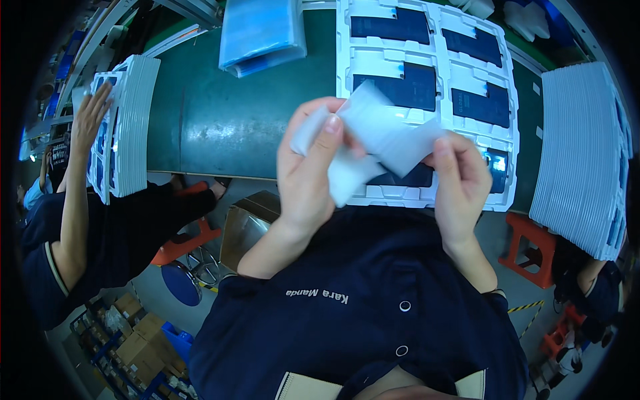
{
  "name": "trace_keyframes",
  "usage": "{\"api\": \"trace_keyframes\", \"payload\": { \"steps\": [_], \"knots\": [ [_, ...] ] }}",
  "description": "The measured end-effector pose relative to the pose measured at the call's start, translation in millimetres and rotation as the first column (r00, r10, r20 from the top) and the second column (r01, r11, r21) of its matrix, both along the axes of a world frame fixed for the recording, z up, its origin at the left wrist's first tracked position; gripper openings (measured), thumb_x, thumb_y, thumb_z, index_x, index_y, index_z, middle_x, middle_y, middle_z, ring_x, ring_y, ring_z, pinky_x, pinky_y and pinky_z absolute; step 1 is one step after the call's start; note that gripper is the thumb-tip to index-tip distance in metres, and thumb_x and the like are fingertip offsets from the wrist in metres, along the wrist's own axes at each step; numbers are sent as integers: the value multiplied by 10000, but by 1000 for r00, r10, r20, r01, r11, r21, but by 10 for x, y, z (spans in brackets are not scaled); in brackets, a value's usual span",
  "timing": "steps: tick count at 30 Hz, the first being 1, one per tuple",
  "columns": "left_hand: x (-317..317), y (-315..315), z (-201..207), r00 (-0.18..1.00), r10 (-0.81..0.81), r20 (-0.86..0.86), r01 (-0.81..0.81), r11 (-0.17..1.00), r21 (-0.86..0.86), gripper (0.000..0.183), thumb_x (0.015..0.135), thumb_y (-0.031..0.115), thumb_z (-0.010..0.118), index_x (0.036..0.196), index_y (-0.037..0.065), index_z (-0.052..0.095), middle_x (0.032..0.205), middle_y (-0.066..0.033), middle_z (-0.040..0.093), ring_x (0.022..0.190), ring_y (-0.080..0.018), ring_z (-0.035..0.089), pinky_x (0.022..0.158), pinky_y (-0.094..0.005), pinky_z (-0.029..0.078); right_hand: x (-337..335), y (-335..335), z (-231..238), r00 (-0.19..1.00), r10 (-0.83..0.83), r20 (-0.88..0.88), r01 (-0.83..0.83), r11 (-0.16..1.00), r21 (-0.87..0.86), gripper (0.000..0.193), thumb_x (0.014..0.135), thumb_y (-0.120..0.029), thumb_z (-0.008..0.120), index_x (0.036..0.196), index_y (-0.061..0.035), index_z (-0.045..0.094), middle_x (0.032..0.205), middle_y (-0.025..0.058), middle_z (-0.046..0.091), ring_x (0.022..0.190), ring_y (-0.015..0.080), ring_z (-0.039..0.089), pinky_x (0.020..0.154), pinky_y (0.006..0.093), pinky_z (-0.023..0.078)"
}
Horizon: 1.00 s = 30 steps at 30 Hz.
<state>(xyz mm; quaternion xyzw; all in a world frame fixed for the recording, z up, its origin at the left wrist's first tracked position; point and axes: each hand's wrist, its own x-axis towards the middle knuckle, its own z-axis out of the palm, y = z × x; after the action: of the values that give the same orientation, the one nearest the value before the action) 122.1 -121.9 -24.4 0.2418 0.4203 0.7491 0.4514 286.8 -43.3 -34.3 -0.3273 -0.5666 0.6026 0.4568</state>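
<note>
Both my hands are raised over the near side of a white plastic tray (380,58), holding thin, soft white sheets (380,120) that look like foam pouches. Between thumb and fingers, my left hand (308,160) pinches several overlapping sheets, with one hanging below its fingertips. My right hand (463,177) is closed on the right corner of the upper sheet; this area is slightly blurred. Dark L-shaped battery packs (419,83) lie in the tray's compartments under and beyond the sheets. The nearest packs are partly hidden by the sheets and my right hand.
A pile of clear bluish plastic bags (263,33) lies at the far side of the green table (207,113). Stacked white trays stand right (580,160) and left (137,127), where a co-worker's hand (90,120) touches them. A cardboard box (250,230) sits below the table edge.
</note>
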Motion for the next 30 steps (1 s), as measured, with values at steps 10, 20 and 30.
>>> {"api": "trace_keyframes", "payload": {
  "steps": [10,20,30],
  "knots": [
    [-35,-96,282,108,-505,-856,-44,858,-512,362,729,141,763,1027,10,603,929,-148,560,743,-364,601,640,-424,469,390,416,-53,989,-146,40,144,989,44,133,882,3,637,994,20,567,912,96,650,800,115,635,733,235,523],
    [-260,-236,528,120,-514,-849,239,845,-478,173,710,108,754,767,16,620,899,-81,568,692,-306,594,604,-396,466,302,264,-6,944,147,296,-106,983,-148,164,846,32,657,996,58,595,863,59,638,694,69,600,605,186,483],
    [-223,-234,380,96,-587,-804,380,768,-515,188,722,136,751,719,18,605,1234,-119,599,740,-306,647,635,-375,505,156,136,113,799,108,591,-202,975,95,152,762,48,669,912,46,644,698,83,623,561,100,577,523,226,477]
  ]
}}
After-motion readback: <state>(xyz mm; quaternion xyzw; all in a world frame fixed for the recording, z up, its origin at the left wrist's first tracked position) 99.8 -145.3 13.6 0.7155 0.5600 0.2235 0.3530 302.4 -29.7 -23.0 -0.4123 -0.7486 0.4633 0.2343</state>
